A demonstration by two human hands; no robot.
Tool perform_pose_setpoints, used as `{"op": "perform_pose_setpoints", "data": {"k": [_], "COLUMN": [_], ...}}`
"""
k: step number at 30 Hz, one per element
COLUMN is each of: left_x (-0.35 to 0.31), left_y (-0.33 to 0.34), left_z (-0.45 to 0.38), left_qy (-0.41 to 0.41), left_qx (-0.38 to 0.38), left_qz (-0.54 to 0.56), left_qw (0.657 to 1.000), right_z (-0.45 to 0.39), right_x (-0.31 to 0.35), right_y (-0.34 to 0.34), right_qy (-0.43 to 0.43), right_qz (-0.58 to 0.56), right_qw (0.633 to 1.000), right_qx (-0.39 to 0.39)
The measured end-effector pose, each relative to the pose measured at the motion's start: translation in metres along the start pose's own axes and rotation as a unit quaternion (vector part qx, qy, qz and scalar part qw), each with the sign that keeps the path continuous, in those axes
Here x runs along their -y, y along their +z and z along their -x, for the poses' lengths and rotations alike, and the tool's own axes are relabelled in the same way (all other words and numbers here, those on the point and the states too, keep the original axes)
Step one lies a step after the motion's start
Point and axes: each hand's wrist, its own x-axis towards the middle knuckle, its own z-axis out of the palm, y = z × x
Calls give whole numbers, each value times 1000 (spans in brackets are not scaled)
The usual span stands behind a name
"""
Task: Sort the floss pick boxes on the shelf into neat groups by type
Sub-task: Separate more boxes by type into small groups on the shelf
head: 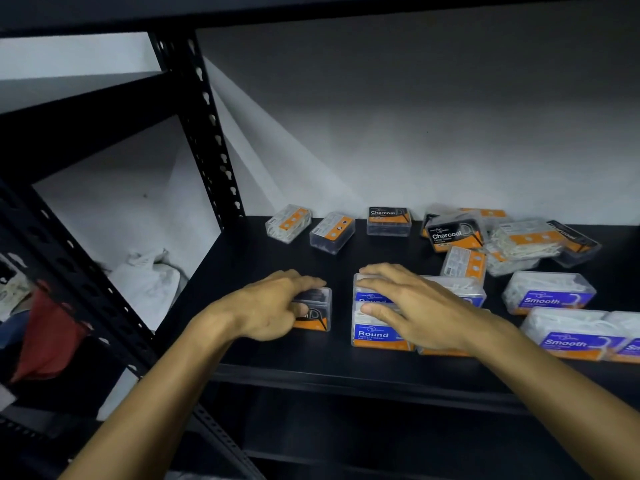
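On the black shelf (263, 247) my left hand (273, 304) grips a dark charcoal floss box (317, 315) near the front. My right hand (415, 306) lies with straight fingers across the top of two blue "Round" boxes (374, 336), one behind the other. Two "Smooth" boxes (550, 296) (571, 337) stand to the right. At the back a "Charcoal" box (388, 221) stands upright, two clear boxes (289, 223) (332, 232) lie on their sides, and a loose pile of charcoal and white-pick boxes (512, 240) sits at the back right.
A black perforated upright post (204, 126) rises at the shelf's left rear corner. A white wall (415, 116) backs the shelf. To the left, a neighbouring shelf holds a white bag (145, 275) and a red cloth (45, 337). Another shelf board (346, 427) lies below.
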Motion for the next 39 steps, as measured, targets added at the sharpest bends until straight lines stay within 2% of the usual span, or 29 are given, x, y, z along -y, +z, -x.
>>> {"op": "perform_pose_setpoints", "data": {"k": [20,23,25,27,30,34,39], "left_x": [-1,1,2,6,19,47,64], "left_y": [0,-9,-16,-21,-29,-42,-54], "left_z": [10,7,3,-5,-26,-68,-115], "left_qy": [8,9,4,-15,-97,-199,-234], "left_qx": [-7,-35,-84,-145,-205,-193,-185], "left_qz": [-8,36,78,114,106,31,47], "left_qw": [1000,999,993,983,968,960,953], "right_z": [-2,-4,-8,-14,-29,-54,-87], "right_x": [0,-3,-5,-7,-10,-15,-17], "right_y": [-3,-4,-8,-13,-23,-33,-39], "right_qy": [-3,-5,-6,-5,6,12,27], "right_qz": [-8,-11,-10,-9,-15,3,31], "right_qw": [1000,1000,1000,1000,999,999,999], "right_qx": [4,-4,-12,-20,-32,-52,-23]}}
